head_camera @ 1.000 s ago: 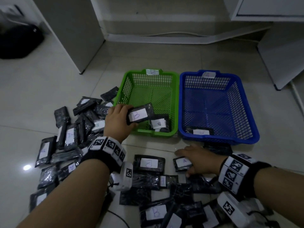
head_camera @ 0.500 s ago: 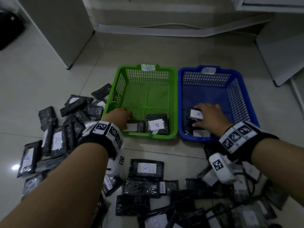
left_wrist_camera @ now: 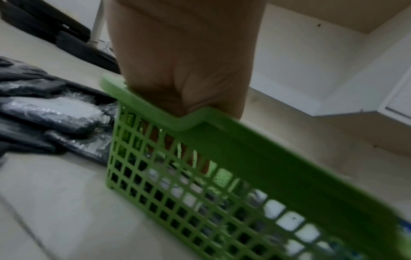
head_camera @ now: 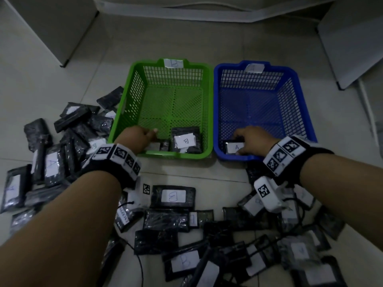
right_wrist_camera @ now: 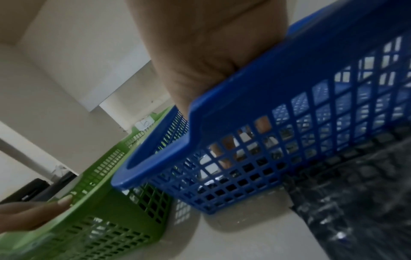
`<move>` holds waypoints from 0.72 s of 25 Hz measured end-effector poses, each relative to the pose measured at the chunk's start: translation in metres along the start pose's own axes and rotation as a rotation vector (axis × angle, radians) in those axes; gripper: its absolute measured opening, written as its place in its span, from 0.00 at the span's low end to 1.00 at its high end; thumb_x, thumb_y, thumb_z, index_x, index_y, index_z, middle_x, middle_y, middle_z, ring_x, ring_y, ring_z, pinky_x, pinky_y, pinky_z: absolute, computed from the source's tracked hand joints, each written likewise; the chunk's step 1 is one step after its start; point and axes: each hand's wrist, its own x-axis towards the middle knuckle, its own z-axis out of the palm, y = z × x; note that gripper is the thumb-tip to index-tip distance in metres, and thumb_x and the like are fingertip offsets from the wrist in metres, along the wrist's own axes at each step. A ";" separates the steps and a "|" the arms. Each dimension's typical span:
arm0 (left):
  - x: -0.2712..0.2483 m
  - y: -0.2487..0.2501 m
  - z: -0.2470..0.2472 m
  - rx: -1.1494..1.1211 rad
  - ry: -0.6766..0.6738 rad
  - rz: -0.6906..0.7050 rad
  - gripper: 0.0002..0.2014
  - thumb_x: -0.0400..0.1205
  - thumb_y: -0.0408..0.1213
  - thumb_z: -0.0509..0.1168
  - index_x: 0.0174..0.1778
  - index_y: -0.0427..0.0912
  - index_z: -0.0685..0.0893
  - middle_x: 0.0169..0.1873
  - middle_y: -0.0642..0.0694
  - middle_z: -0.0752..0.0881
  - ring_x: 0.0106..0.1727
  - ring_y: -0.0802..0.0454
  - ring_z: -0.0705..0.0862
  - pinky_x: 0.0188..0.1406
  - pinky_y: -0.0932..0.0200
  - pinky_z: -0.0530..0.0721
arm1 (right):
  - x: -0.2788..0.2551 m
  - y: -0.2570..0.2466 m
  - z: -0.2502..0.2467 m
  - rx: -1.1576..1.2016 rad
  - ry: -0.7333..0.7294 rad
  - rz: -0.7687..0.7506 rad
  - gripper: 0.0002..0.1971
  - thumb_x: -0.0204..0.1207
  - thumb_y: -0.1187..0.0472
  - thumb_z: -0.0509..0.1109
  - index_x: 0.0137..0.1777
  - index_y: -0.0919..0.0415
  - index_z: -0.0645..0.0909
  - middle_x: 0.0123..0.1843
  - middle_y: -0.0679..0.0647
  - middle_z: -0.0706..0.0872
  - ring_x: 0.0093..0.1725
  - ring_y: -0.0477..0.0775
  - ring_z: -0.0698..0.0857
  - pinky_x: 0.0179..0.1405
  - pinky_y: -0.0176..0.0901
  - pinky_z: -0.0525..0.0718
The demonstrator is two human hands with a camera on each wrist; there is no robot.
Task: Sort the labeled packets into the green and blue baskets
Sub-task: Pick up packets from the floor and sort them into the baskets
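Note:
The green basket (head_camera: 132,96), tagged B, and the blue basket (head_camera: 302,104), tagged A, stand side by side on the floor. My left hand (head_camera: 152,139) reaches into the green basket's near left corner. Its fingers point down at a black packet (head_camera: 159,146) lying on the basket floor, with the thumb lifted off it. Beside that packet lies a B packet (head_camera: 185,140). My right hand (head_camera: 242,141) grips an A packet (head_camera: 233,146) low in the blue basket's near left corner. The wrist views show each palm over the green rim (left_wrist_camera: 244,149) and the blue rim (right_wrist_camera: 278,84); mesh hides the fingers.
Black labeled packets lie heaped left of the green basket (head_camera: 51,162) and across the floor in front of both baskets (head_camera: 172,196). A thin cable (head_camera: 141,266) runs among them. White furniture panels stand at the back left (head_camera: 51,27) and right (head_camera: 352,38).
My right hand picked an A packet off the floor pile and carried it down into the blue basket. My left hand lowered its B packet onto the green basket's floor.

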 end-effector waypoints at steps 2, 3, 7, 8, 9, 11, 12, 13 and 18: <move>-0.011 0.005 0.008 -0.172 0.148 0.037 0.19 0.86 0.49 0.56 0.48 0.40 0.86 0.41 0.39 0.85 0.47 0.40 0.82 0.45 0.55 0.77 | -0.008 -0.003 -0.003 0.088 0.041 0.017 0.23 0.69 0.57 0.77 0.65 0.57 0.82 0.64 0.58 0.85 0.62 0.59 0.82 0.61 0.46 0.81; -0.019 0.005 0.017 -0.234 0.285 0.080 0.16 0.84 0.48 0.57 0.51 0.43 0.87 0.45 0.39 0.86 0.50 0.39 0.82 0.48 0.52 0.79 | -0.015 -0.005 -0.004 0.176 0.111 0.030 0.20 0.71 0.59 0.76 0.64 0.58 0.83 0.63 0.58 0.86 0.61 0.58 0.83 0.61 0.44 0.80; -0.077 0.017 0.061 -0.055 0.768 0.235 0.11 0.79 0.42 0.62 0.54 0.43 0.81 0.52 0.40 0.79 0.54 0.40 0.75 0.53 0.49 0.72 | -0.059 -0.029 0.008 0.383 0.541 -0.147 0.09 0.75 0.68 0.69 0.51 0.60 0.88 0.50 0.57 0.85 0.53 0.55 0.81 0.51 0.35 0.72; -0.092 0.021 0.070 0.008 0.763 0.323 0.10 0.77 0.40 0.63 0.52 0.42 0.79 0.51 0.40 0.78 0.52 0.41 0.74 0.51 0.49 0.72 | -0.071 -0.038 0.015 0.402 0.581 -0.240 0.09 0.74 0.70 0.69 0.47 0.60 0.89 0.46 0.55 0.84 0.51 0.54 0.80 0.49 0.34 0.71; -0.102 0.022 0.078 0.073 0.703 0.447 0.09 0.76 0.40 0.63 0.50 0.42 0.79 0.49 0.41 0.78 0.50 0.42 0.74 0.49 0.49 0.75 | -0.080 -0.044 0.023 0.419 0.575 -0.318 0.09 0.73 0.71 0.69 0.45 0.60 0.89 0.42 0.51 0.82 0.48 0.51 0.79 0.48 0.33 0.70; -0.112 0.016 0.094 0.146 0.431 0.611 0.11 0.74 0.42 0.62 0.51 0.44 0.80 0.48 0.43 0.79 0.48 0.43 0.76 0.47 0.47 0.79 | -0.091 -0.050 0.040 0.436 0.470 -0.390 0.09 0.73 0.72 0.69 0.45 0.60 0.89 0.38 0.44 0.79 0.45 0.43 0.75 0.47 0.31 0.70; -0.111 0.012 0.098 0.147 0.263 0.593 0.15 0.74 0.45 0.64 0.56 0.45 0.80 0.52 0.44 0.80 0.52 0.43 0.78 0.50 0.47 0.80 | -0.092 -0.051 0.045 0.436 0.395 -0.383 0.10 0.74 0.71 0.68 0.46 0.60 0.89 0.40 0.45 0.81 0.44 0.41 0.74 0.47 0.30 0.71; -0.113 0.010 0.102 0.140 0.104 0.534 0.21 0.74 0.47 0.66 0.63 0.47 0.78 0.58 0.45 0.79 0.57 0.42 0.78 0.55 0.47 0.79 | -0.096 -0.052 0.051 0.426 0.322 -0.365 0.10 0.75 0.70 0.67 0.48 0.59 0.89 0.43 0.47 0.82 0.45 0.41 0.75 0.48 0.30 0.72; -0.104 0.020 0.097 0.237 -0.148 0.349 0.32 0.72 0.50 0.74 0.72 0.48 0.73 0.63 0.43 0.73 0.63 0.41 0.74 0.63 0.47 0.76 | -0.102 -0.048 0.063 0.336 0.131 -0.323 0.12 0.77 0.65 0.66 0.55 0.53 0.87 0.56 0.48 0.86 0.56 0.46 0.80 0.61 0.39 0.77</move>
